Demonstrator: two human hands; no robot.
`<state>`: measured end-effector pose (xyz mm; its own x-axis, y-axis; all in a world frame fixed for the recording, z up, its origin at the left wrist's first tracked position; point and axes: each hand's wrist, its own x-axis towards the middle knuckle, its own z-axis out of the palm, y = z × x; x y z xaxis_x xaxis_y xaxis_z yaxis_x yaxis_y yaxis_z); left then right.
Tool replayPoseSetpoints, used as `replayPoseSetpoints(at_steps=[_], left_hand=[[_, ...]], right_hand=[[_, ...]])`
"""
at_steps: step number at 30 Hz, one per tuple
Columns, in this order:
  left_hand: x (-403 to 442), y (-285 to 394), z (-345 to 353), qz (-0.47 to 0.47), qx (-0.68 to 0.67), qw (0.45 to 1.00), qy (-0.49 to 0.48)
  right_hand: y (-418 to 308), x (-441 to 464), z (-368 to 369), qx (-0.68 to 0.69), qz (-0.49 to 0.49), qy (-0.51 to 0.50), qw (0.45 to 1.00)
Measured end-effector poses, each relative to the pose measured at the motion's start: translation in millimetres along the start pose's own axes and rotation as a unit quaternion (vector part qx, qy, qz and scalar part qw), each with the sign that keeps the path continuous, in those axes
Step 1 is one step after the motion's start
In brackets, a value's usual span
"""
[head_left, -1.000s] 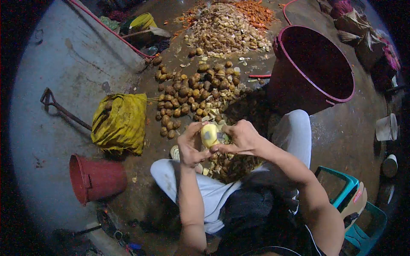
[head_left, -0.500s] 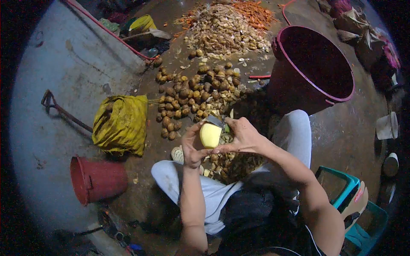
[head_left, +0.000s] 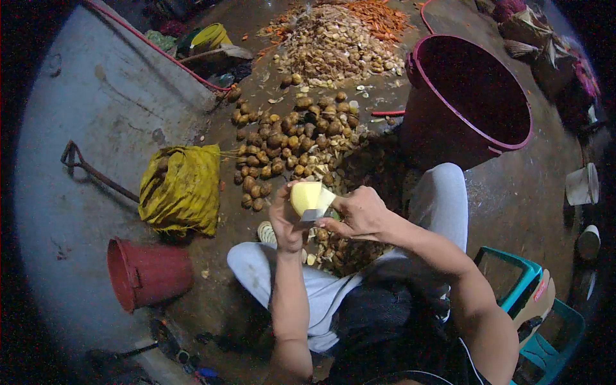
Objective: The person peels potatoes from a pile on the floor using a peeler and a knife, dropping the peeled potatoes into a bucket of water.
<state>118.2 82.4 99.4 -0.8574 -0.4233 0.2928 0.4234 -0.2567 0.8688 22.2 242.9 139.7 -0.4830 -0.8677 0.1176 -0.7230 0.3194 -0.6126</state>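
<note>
My left hand [head_left: 284, 215] is closed around a pale yellow, peeled potato [head_left: 304, 197], held up in front of my knees. My right hand [head_left: 360, 213] grips a knife whose short, wide grey blade [head_left: 312, 215] lies against the potato's lower right side. The knife's handle is mostly hidden by my fingers. A pale strip of peel [head_left: 326, 197] stands out from the potato beside the blade. Below and around my hands, peelings [head_left: 346, 247] cover the floor between my legs. Unpeeled brown potatoes [head_left: 276, 138] lie heaped just beyond.
A large maroon tub [head_left: 417, 122] stands at right. Farther back is a heap of pale peelings [head_left: 333, 45] with orange pieces [head_left: 385, 19] beside it. At left are a yellow sack [head_left: 183, 192], a red bucket [head_left: 157, 273] and a long-handled tool [head_left: 102, 176]. A teal stool [head_left: 526, 282] is at lower right.
The knife blade has gone from the potato's upper side down to its lower right. My right hand has moved slightly down, and a peel strip now shows. My left hand still holds the potato.
</note>
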Motion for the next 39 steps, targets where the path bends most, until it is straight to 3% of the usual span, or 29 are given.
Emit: replayPoseSetpoints(at_steps=[2,6,8,14,17,19,21,23,24,27,29,31,32,33,35,36,39], left_hand=[[-1,-5,-1,0.009,-0.028,1.0,-0.004],[-9,0,2,-0.069,-0.158,0.983,0.059],[-11,-5,-2,-0.09,-0.183,0.976,0.073],[-9,-16,-13,-0.133,-0.303,0.943,-0.022],[-11,-22,-13,-0.126,-0.321,0.938,0.016],[-11,-24,-14,-0.157,-0.37,0.913,0.064],[-10,-25,-13,-0.167,-0.363,0.913,0.08],[-8,-26,-10,-0.176,-0.356,0.913,0.098],[-5,-23,-4,-0.172,-0.383,0.903,0.088],[-2,-20,1,-0.191,-0.409,0.887,0.097],[-1,-19,1,-0.213,-0.408,0.88,0.115],[-1,-21,1,-0.273,-0.287,0.898,0.191],[-3,-30,-2,-0.247,-0.196,0.93,0.187],[-5,-39,-5,-0.222,-0.099,0.951,0.189],[-6,-51,-8,-0.102,0.156,0.98,0.074],[-6,-52,-9,-0.103,0.151,0.981,0.066],[-6,-48,-12,-0.128,0.158,0.978,0.051]], right_hand=[[3,2,0,0.023,0.007,-0.004,1.0],[11,11,-3,0.1,0.046,0.07,0.991],[18,11,-1,0.111,0.056,0.053,0.991],[20,12,-3,0.167,0.083,0.04,0.982],[28,13,4,0.281,0.063,0.08,0.954],[40,13,11,0.383,0.131,0.022,0.914],[48,14,16,0.371,0.163,-0.011,0.914],[52,15,21,0.29,0.053,0.106,0.95],[55,15,25,0.289,0.053,0.106,0.95],[64,16,35,0.355,0.192,0.068,0.912],[72,19,33,0.37,0.126,0.018,0.92],[59,20,31,0.326,0.13,0.045,0.935],[51,20,27,0.281,0.135,0.072,0.947],[46,20,18,0.312,0.167,0.034,0.935],[42,21,13,0.359,0.137,-0.03,0.923],[40,20,4,0.365,0.175,-0.063,0.912],[55,20,12,0.427,0.159,-0.088,0.886]])
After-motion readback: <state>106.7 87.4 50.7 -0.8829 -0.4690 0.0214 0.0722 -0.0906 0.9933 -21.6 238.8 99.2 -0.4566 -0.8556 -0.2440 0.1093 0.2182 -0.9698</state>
